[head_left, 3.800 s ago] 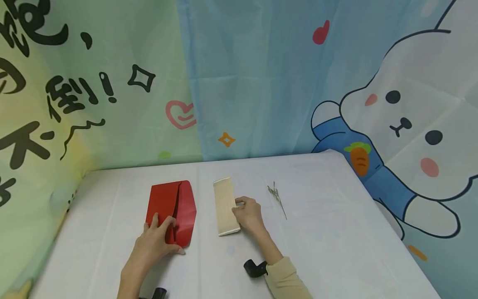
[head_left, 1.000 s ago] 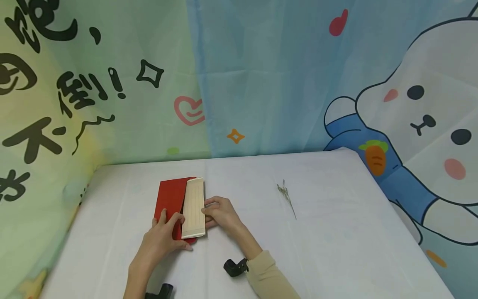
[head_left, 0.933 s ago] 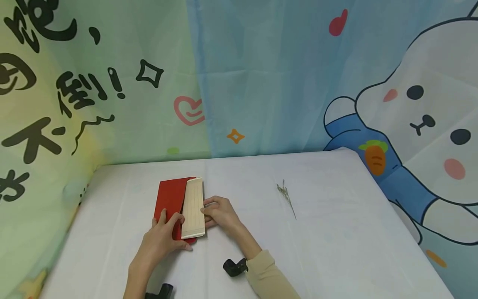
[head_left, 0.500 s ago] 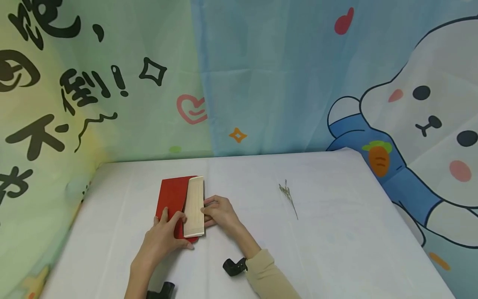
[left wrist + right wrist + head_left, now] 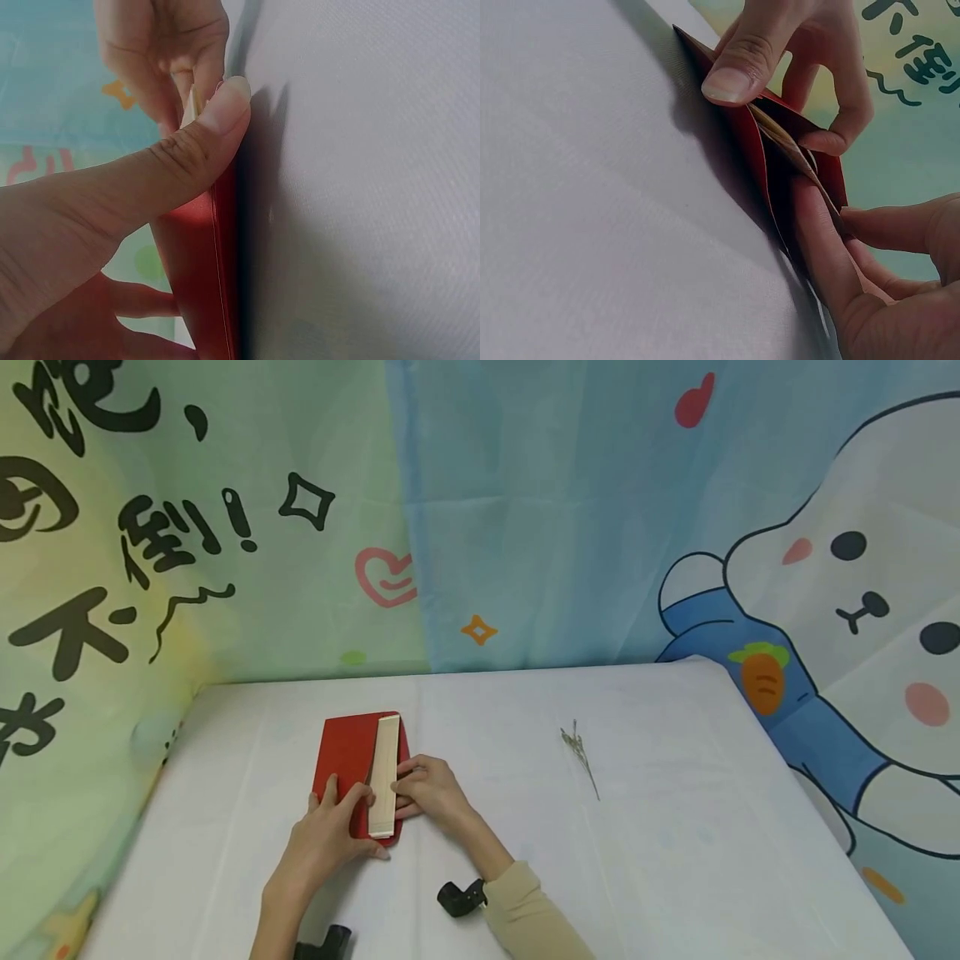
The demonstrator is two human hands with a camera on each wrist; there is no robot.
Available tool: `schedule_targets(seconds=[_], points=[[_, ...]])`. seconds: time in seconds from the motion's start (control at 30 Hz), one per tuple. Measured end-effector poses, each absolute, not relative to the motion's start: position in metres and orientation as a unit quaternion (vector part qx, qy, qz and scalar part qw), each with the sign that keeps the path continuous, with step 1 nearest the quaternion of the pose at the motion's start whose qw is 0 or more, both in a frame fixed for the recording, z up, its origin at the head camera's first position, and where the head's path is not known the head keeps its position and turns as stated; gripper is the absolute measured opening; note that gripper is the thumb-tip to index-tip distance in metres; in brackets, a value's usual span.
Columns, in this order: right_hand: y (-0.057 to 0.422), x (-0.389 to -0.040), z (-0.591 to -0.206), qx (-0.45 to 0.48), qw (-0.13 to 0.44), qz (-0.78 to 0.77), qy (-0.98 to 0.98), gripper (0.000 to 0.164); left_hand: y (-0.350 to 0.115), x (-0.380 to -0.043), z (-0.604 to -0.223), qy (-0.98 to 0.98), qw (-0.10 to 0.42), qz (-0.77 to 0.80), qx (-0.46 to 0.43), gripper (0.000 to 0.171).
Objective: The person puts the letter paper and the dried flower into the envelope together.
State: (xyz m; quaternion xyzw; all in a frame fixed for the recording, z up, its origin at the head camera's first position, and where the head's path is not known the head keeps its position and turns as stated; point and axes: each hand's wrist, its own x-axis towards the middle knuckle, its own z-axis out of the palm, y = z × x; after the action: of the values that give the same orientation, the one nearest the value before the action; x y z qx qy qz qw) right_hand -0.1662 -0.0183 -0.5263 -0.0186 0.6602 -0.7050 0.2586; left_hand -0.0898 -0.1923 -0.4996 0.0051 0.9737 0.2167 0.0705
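A red paper envelope (image 5: 341,747) lies on the white table with its mouth facing right. My left hand (image 5: 322,839) grips it, thumb at the near edge and fingertips on top at the mouth. In the right wrist view the envelope (image 5: 751,142) gapes. My right hand (image 5: 435,793) pinches a folded cream-coloured paper (image 5: 385,768) by its right side, fingers on both faces. The paper's left part is hidden inside the envelope; a narrow strip shows outside. The right index fingertip reaches into the mouth beside the paper.
A small dried flower sprig (image 5: 577,752) lies on the table to the right. The white tablecloth (image 5: 675,843) reaches back to a printed curtain (image 5: 525,527). Black wrist cameras sit on both wrists, the right one (image 5: 461,900) low over the cloth.
The right hand has brought the cream paper left from the middle of the table to the envelope. In the last half second it has slid further left, with less of it showing. The left hand stays on the envelope.
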Motion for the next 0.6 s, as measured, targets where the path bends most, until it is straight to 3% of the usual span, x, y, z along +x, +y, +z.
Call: schedule_targets(seconds=[0.6], points=[[-0.034,-0.158,-0.53,-0.038,0.256,-0.687,0.679,0.033,-0.195,-0.089,-0.502,0.974,0.078,0.213,-0.001,0.072]])
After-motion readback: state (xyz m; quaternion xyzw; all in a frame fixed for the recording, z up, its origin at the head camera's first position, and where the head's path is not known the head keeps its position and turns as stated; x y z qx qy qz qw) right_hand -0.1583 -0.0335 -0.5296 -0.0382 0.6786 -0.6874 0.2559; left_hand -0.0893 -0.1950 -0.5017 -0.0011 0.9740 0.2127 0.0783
